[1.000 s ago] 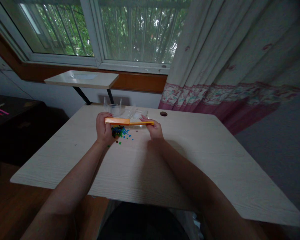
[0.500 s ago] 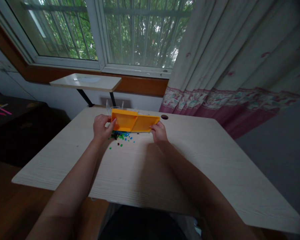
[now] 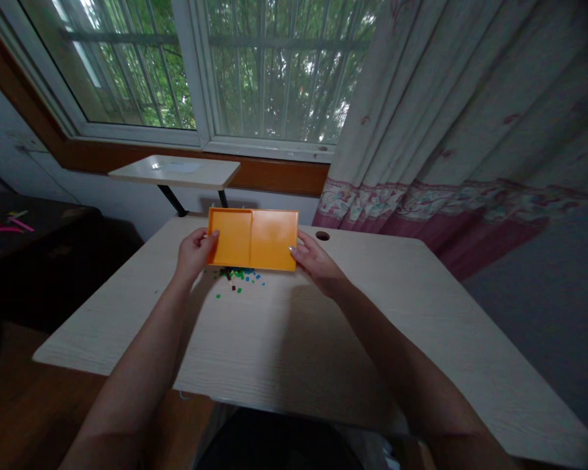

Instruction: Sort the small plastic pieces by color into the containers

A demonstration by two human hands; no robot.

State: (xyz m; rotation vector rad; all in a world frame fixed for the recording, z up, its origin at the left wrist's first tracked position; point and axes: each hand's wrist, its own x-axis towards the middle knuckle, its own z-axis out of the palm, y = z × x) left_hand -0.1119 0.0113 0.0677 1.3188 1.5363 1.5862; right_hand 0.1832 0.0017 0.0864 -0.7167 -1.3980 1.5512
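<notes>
An orange two-compartment tray [image 3: 253, 239] is held up above the table, tipped so its inside faces me; both compartments look bare. My left hand [image 3: 195, 251] grips its left end and my right hand [image 3: 314, 260] grips its right end. Beneath the tray, a small heap of tiny green, blue and dark pieces [image 3: 237, 276] lies scattered on the pale wooden table [image 3: 284, 333]. The tray hides whatever stands behind it.
A small pale side shelf [image 3: 176, 172] on black legs stands behind the table under the window. A round cable hole [image 3: 322, 235] is in the tabletop at the back. A patterned curtain [image 3: 451, 130] hangs to the right. A dark surface [image 3: 34, 228] with pink items is at left.
The tray has tipped from edge-on to upright with its inside facing me and risen slightly. Both hands stayed on its ends. The clear containers behind it are now hidden.
</notes>
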